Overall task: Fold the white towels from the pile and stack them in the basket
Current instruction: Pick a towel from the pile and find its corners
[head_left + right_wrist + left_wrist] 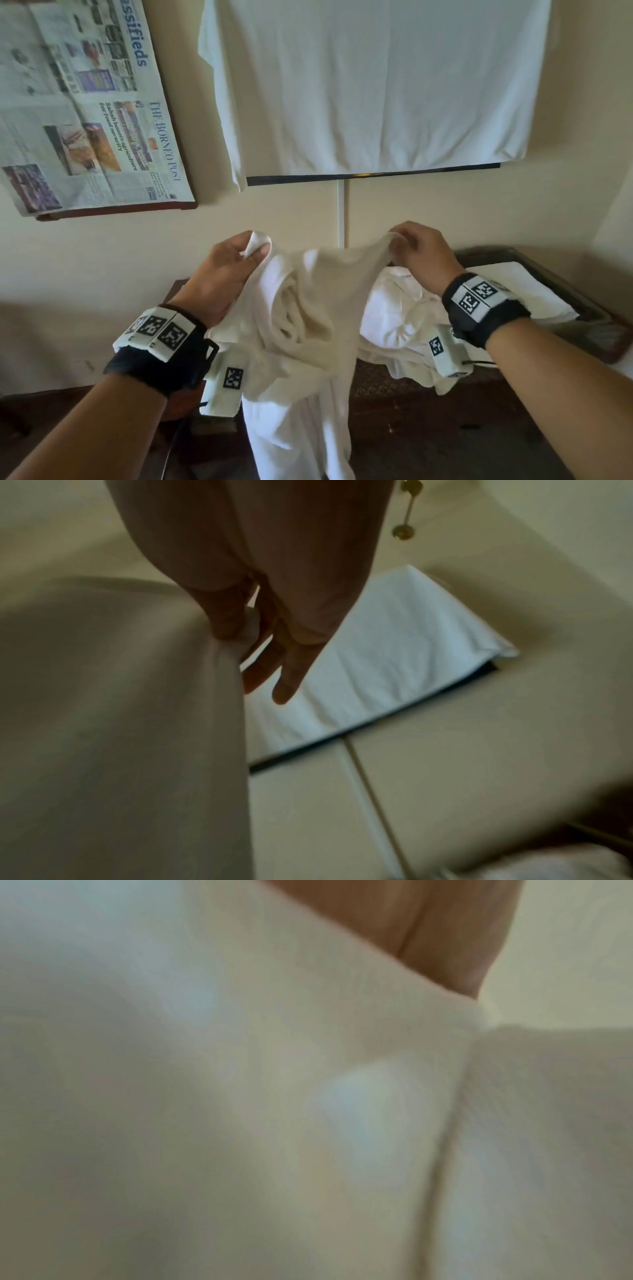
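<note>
because both hands pinch its top edge, the left hand at one corner and the right hand farther along, the white towel hangs open above the pile on the tabletop, likely being spread for folding.

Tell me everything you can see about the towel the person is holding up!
The towel is white to cream, soft-looking cloth, still unfolded and bunched into deep folds. The left hand pinches one top corner and the right hand pinches another, so the top edge sags between them. The rest hangs down in front of the dark table, its lower end running out of view.
</note>
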The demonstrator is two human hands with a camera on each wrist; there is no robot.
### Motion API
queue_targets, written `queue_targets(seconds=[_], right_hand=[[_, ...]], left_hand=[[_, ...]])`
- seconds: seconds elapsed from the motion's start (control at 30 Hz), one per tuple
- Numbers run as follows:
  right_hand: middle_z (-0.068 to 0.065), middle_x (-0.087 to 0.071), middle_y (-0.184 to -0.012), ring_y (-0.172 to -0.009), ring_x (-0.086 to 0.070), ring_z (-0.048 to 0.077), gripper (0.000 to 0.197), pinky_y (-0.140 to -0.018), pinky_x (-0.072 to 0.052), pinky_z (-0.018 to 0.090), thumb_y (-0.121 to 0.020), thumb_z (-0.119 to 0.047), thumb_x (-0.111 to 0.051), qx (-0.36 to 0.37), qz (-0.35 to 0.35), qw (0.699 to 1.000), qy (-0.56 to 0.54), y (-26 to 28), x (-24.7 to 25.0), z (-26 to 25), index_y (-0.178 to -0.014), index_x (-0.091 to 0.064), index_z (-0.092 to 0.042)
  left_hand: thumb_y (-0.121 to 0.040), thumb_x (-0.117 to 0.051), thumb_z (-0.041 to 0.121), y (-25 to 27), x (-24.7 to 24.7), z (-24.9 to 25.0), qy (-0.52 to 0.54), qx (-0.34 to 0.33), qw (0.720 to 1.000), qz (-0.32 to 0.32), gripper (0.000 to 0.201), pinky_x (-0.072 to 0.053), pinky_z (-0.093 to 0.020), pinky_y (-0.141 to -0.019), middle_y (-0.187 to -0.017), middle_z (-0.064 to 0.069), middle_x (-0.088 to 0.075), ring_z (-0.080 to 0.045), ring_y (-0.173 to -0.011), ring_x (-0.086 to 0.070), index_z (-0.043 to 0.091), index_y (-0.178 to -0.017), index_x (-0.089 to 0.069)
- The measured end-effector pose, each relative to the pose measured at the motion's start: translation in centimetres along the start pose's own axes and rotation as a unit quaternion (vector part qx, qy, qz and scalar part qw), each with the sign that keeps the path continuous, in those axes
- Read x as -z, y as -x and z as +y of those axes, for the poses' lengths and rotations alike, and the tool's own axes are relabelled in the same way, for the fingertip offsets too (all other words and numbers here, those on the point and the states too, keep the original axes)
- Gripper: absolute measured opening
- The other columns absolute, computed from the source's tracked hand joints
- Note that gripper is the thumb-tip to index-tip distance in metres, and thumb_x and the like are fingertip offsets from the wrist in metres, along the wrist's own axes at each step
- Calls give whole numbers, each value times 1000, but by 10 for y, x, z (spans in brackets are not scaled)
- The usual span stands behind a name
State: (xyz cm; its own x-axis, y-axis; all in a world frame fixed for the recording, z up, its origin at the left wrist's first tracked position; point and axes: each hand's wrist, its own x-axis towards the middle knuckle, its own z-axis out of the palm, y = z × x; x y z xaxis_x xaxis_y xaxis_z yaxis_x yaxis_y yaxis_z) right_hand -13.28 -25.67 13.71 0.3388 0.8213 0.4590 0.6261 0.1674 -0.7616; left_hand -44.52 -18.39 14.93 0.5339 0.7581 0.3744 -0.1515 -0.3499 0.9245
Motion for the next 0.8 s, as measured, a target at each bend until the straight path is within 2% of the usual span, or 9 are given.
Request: queue_targets(seconds=[0.07, 0.17, 0.23, 0.3, 0.37, 0.47, 0.6, 0.7, 0.8], right_hand=[[3, -71, -91, -85, -67, 25, 20, -77, -58, 40, -93, 1, -55, 73, 23, 997, -30, -10, 0, -50, -93, -71, -11], [-8, -70, -86, -76, -67, 20, 30, -66, -60, 41, -93, 3, -52, 155, 2, 985, -80, -16, -5, -119, -91, -71, -20], [-13, -69, -86, -77, -64, 7, 26, -65, -54, 25, -93, 0, -55, 215, -20, 973, -82, -16, -10, -156, -92, -70, -21], [-10, -70, -86, -80, -65, 3, 14, -71, -48, 16, -93, -6, -62, 255, -40, 962, -89, -14, -18, -187, -93, -71, -17], [-5, -73, -85, -80, -68, 6, 4, -76, -49, 16, -89, -11, -70, 270, -65, 954, -114, -14, -27, -211, -92, -73, -12], [-4, -76, -85, -80, -70, 6, 5, -77, -52, 18, -85, -14, -74, 278, -103, 944, -144, -17, -42, -237, -90, -76, -12], [-7, -76, -85, -81, -70, 5, 6, -77, -51, 17, -86, -13, -73, 294, -122, 936, -151, -23, -64, -263, -91, -77, -16], [-8, -75, -85, -81, -69, 5, 6, -77, -50, 17, -89, -13, -70, 305, -125, 933, -143, -30, -79, -277, -92, -75, -16], [-10, -72, -82, -79, -67, 5, 6, -75, -49, 17, -91, -12, -67, 295, -139, 936, -131, -34, -94, -286, -92, -73, -14]], left_hand=[[-72, -81, 61, -1, 11, 14, 4, -29, 999, -24, 45, -50, -43, -68, -83, -18, -64, -30, -74, -59, 18, -78, -71], [-73, -80, 59, -9, 30, 44, 21, -89, 996, -26, 42, -52, -30, -64, -79, -6, -68, -18, -69, -62, 18, -81, -76], [-74, -83, 52, -17, 42, 64, 51, -120, 991, -31, 37, -52, -27, -61, -73, -6, -67, -17, -63, -61, 16, -78, -75], [-74, -84, 46, -24, 53, 81, 62, -140, 988, -35, 34, -53, -27, -59, -73, -6, -67, -17, -63, -62, 13, -80, -76], [-75, -84, 42, -28, 60, 92, 67, -154, 985, -45, 29, -54, -25, -61, -74, -4, -69, -15, -65, -64, 15, -80, -77], [-76, -84, 39, -32, 68, 101, 85, -172, 979, -62, 22, -54, -25, -66, -72, 0, -69, -12, -66, -64, 19, -73, -75], [-80, -77, 32, -33, 82, 114, 105, -183, 973, -99, 15, -55, -24, -73, -75, 4, -70, -10, -71, -66, 22, -69, -73], [-79, -72, 26, -35, 97, 119, 122, -180, 969, -116, 12, -55, -23, -72, -75, 6, -72, -9, -72, -68, 22, -68, -75], [-80, -74, 29, -37, 114, 119, 123, -172, 969, -130, 11, -56, -23, -74, -77, 8, -72, -8, -74, -69, 22, -71, -76]])
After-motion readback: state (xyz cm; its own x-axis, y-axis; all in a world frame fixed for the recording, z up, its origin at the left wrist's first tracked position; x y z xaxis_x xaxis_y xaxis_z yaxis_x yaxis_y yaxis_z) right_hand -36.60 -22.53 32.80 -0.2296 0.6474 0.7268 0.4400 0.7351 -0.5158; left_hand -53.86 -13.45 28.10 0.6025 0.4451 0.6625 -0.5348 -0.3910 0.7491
